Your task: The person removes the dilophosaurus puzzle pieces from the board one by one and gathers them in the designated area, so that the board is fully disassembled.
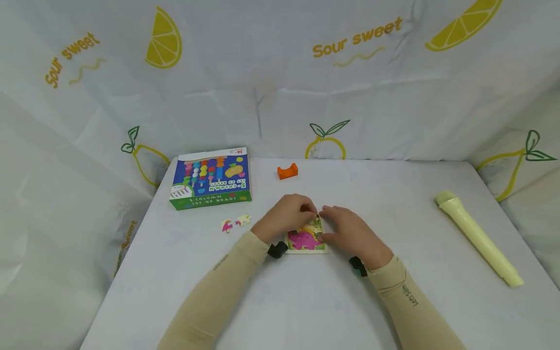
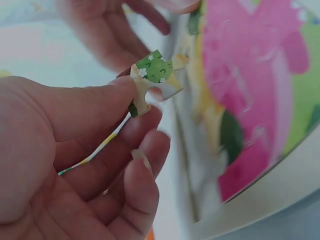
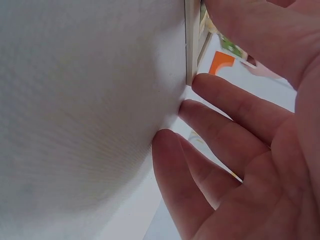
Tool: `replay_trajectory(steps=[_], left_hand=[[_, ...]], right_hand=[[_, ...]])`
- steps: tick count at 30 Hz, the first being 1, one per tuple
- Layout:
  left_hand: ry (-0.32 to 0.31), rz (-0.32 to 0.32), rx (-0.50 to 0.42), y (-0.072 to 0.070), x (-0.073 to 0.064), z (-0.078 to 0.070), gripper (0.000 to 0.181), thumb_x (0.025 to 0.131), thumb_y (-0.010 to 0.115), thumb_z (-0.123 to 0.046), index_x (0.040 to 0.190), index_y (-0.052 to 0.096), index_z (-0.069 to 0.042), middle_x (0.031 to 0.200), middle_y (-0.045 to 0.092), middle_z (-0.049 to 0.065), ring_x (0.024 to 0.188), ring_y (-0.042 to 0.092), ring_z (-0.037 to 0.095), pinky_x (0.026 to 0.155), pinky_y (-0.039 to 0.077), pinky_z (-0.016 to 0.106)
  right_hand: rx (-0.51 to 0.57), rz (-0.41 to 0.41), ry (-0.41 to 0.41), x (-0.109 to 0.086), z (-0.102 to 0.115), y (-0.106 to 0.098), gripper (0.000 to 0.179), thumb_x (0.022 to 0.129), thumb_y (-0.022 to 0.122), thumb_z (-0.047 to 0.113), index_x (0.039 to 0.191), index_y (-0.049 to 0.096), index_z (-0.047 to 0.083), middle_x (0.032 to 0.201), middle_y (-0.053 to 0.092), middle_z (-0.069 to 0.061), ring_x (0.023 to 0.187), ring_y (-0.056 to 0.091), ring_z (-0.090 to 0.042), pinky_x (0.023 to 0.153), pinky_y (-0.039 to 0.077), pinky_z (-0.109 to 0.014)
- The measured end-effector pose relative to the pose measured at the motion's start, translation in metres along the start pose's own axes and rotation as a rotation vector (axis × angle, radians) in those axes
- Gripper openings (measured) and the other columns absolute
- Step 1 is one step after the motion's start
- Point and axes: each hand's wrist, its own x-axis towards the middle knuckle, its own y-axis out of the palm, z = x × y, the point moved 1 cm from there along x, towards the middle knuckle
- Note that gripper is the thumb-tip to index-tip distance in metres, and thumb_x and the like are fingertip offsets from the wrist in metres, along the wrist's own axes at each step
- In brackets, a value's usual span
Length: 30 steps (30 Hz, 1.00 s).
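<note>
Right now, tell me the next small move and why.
Probably ease the small green-and-cream flowered puzzle piece toward the pale strip of the pale-rimmed pink-picture puzzle board. The left hand pinches that piece close by the board, and the strip looks unfilled. The right hand touches the board's edge, perhaps steadying it.
</note>
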Motion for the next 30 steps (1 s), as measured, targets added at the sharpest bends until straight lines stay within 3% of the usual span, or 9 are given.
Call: replay_trajectory(steps=[7, 15, 19, 25, 30], left_hand=[[-0.033, -0.047, -0.046, -0.031, -0.022, 0.017, 0.011, 0.109, 0.067, -0.03, 0.108, 0.076, -0.024, 0.103, 0.074, -0.005, 0.098, 0.064, 0.017, 0.09, 0.055, 0.033], [-0.198, -0.183, -0.032, -0.064, -0.057, 0.05, 0.012, 0.108, 0.069, -0.028, 0.111, 0.076, -0.019, 0.105, 0.073, 0.0, 0.097, 0.062, 0.021, 0.086, 0.054, 0.035], [-0.257, -0.184, -0.034, -0.066, -0.065, 0.061, 0.012, 0.107, 0.07, -0.027, 0.113, 0.076, -0.018, 0.105, 0.072, 0.003, 0.097, 0.061, 0.022, 0.085, 0.054, 0.034], [-0.248, -0.136, -0.018, -0.06, -0.062, 0.068, 0.012, 0.107, 0.069, -0.026, 0.112, 0.076, -0.017, 0.102, 0.071, 0.001, 0.094, 0.061, 0.021, 0.083, 0.052, 0.033], [-0.263, -0.141, 0.003, -0.058, -0.061, 0.07, 0.012, 0.108, 0.069, -0.026, 0.111, 0.077, -0.017, 0.099, 0.072, 0.0, 0.092, 0.061, 0.021, 0.082, 0.052, 0.033]], right_hand=[[0.005, 0.026, 0.019, 0.005, 0.004, 0.004, 0.067, 0.091, 0.088, 0.026, 0.148, 0.062, 0.002, 0.16, 0.056, -0.021, 0.151, 0.049, -0.045, 0.124, 0.04, -0.062], [0.01, 0.045, 0.082, 0.003, 0.002, 0.002, 0.068, 0.093, 0.086, 0.025, 0.152, 0.059, 0.005, 0.165, 0.052, -0.019, 0.155, 0.043, -0.045, 0.126, 0.036, -0.063], [0.021, 0.051, 0.085, 0.003, 0.001, 0.003, 0.068, 0.093, 0.086, 0.025, 0.153, 0.059, 0.006, 0.166, 0.051, -0.018, 0.156, 0.042, -0.045, 0.127, 0.035, -0.063], [0.033, 0.046, 0.084, 0.001, 0.0, 0.004, 0.068, 0.093, 0.086, 0.025, 0.152, 0.059, 0.005, 0.166, 0.05, -0.019, 0.156, 0.042, -0.045, 0.127, 0.035, -0.063], [0.025, 0.051, 0.075, 0.002, 0.002, 0.002, 0.069, 0.093, 0.086, 0.025, 0.153, 0.058, 0.006, 0.166, 0.05, -0.019, 0.156, 0.042, -0.046, 0.127, 0.035, -0.064]])
